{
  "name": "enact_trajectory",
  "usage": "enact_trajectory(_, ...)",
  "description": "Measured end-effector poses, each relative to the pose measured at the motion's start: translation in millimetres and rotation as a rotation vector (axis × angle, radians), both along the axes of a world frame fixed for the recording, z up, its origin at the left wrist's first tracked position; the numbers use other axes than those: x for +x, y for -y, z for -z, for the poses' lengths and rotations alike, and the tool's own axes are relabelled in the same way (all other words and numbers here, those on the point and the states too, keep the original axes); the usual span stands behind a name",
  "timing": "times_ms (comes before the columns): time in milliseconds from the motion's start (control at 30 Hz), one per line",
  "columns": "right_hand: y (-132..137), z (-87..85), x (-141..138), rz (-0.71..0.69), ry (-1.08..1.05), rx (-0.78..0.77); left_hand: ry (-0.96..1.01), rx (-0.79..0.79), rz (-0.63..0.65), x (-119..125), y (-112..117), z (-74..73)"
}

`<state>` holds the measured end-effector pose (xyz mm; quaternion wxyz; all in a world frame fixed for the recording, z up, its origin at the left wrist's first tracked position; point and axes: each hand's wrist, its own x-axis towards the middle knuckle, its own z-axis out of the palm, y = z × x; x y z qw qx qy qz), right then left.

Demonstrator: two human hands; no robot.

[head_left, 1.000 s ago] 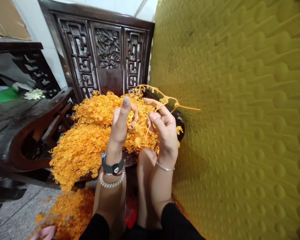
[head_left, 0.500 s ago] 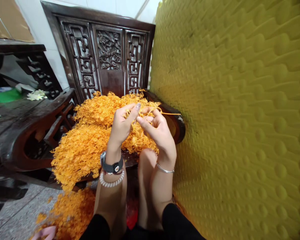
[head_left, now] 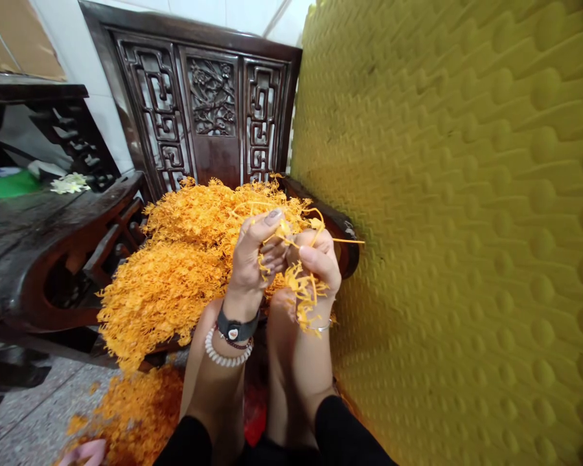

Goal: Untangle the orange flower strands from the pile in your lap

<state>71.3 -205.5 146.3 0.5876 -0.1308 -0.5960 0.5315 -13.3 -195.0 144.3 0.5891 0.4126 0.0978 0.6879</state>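
Both hands meet above my knees, closed on one orange plastic sprig (head_left: 301, 278) with thin stems and small frilly tips. My left hand (head_left: 255, 259), with a black watch and a bead bracelet at the wrist, pinches its upper stems. My right hand (head_left: 318, 262), wearing a thin bangle, grips the same sprig, whose tufts hang down over that wrist. One thin stem juts out to the right. Right behind the hands lies a big heap of orange sprigs (head_left: 184, 259) on a dark carved wooden chair (head_left: 208, 110).
A tall yellow dimpled foam panel (head_left: 466, 246) fills the right side, close to my right hand. More orange sprigs (head_left: 126, 408) lie on the speckled floor at lower left. A dark wooden table (head_left: 34, 220) with a green dish and white flowers stands at left.
The hands have come lower and closer together. The long bare stem held up earlier has been drawn in, and a tufted bunch now hangs from my right hand.
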Motion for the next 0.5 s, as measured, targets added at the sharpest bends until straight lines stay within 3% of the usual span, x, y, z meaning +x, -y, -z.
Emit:
enact_trajectory(200, 2.8, -7.4, 0.3, 0.18, 0.056, -0.007, 0.102, 0.021, 0.047, 9.5, 12.5, -7.2)
enact_trajectory(367, 5.3, -12.0, 6.4, 0.259, 0.096, -0.032, 0.172, 0.012, 0.02, -2.8, 9.0, -9.5)
enact_trajectory(433, 4.6, -9.6, 10.3, 0.293, 0.066, -0.038, 0.232, 0.022, 0.097, -6.1, 4.3, -10.8)
enact_trajectory(500, 2.7, -5.6, 13.6, 0.346, -0.005, -0.041, 0.238, 0.035, 0.265, -4.4, 0.7, -11.5)
